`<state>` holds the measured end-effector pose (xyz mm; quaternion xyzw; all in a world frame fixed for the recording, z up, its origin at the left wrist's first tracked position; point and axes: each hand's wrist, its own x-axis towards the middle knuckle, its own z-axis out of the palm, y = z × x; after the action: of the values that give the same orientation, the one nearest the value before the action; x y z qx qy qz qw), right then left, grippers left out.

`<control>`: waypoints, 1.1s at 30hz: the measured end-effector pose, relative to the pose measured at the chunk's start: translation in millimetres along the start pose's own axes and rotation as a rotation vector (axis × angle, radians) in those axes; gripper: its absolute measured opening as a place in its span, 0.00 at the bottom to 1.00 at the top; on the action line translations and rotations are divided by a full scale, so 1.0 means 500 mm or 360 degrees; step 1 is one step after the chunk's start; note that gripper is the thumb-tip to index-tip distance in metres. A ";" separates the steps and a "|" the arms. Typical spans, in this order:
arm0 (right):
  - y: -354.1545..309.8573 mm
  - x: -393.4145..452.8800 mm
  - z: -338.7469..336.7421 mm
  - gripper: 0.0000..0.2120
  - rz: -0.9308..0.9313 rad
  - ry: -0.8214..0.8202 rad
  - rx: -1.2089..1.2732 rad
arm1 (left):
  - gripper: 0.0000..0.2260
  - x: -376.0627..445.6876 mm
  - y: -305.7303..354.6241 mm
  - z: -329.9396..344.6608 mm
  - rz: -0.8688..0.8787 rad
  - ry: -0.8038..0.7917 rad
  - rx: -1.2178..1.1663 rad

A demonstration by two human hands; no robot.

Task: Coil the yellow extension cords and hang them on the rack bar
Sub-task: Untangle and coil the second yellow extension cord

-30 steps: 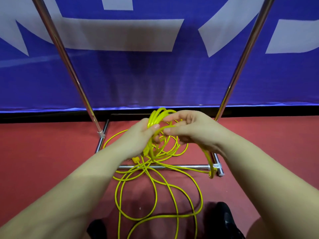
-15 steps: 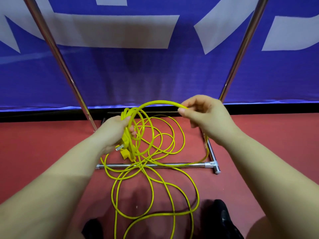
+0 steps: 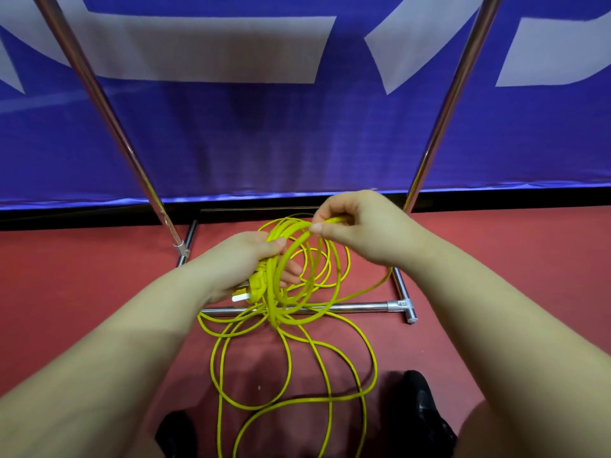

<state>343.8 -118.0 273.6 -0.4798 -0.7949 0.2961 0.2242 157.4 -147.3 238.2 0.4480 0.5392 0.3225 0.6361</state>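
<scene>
Half a sec before, the right hand (image 3: 360,226) was held out wide w/ a big arc of cord stretched between the hands; in this frame it had swung back in toward centre, just right of the left hand (image 3: 244,259), so that arc had closed into another loop laid against the bundle. Left hand was clamped round the gathered loops of the yellow extension cord (image 3: 291,269) at mid-frame, thumb over the top, w/ the yellow plug (image 3: 254,287) and its white prongs poking out below the palm. Right hand pinched a single strand betw thumb and fingers at the top of the coil, close to the left hand but not touching it. Hands were near together, both closed on cord. Meaning for the task: prob one more turn added, coil growing, but lots of slack remained – several loose loops sprawled on the red floor (image 3: 82,292) at lower centre, crossing over the rack's low chrome base bar (image 3: 357,307) and running down betw the black shoes (image 3: 420,411) at the bottom edge. Coiling looked maybe part done. Rack uprights (image 3: 109,117) rose to upper left and upper right in front of the blue banner (image 3: 264,143); the hanging bar itself was out of frame, so hanging not yet started. Risk as I judged it: floor loops snagging on the base bar as slack gets pulled up
</scene>
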 end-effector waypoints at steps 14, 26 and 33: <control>0.032 0.018 0.008 0.11 0.0286 0.0076 0.0177 | 0.11 0.012 0.004 -0.039 0.0205 0.0178 -0.0353; 0.021 0.025 0.014 0.06 0.0057 -0.0006 0.0288 | 0.12 -0.017 0.007 -0.015 0.0075 -0.0025 -0.0082; 0.018 0.027 0.021 0.05 -0.0006 0.0026 0.0195 | 0.09 -0.017 0.002 -0.005 0.0082 -0.0044 -0.0079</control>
<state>336.5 -105.4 260.8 -0.4662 -0.7742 0.3399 0.2603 153.2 -154.1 242.4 0.4501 0.5106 0.3458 0.6458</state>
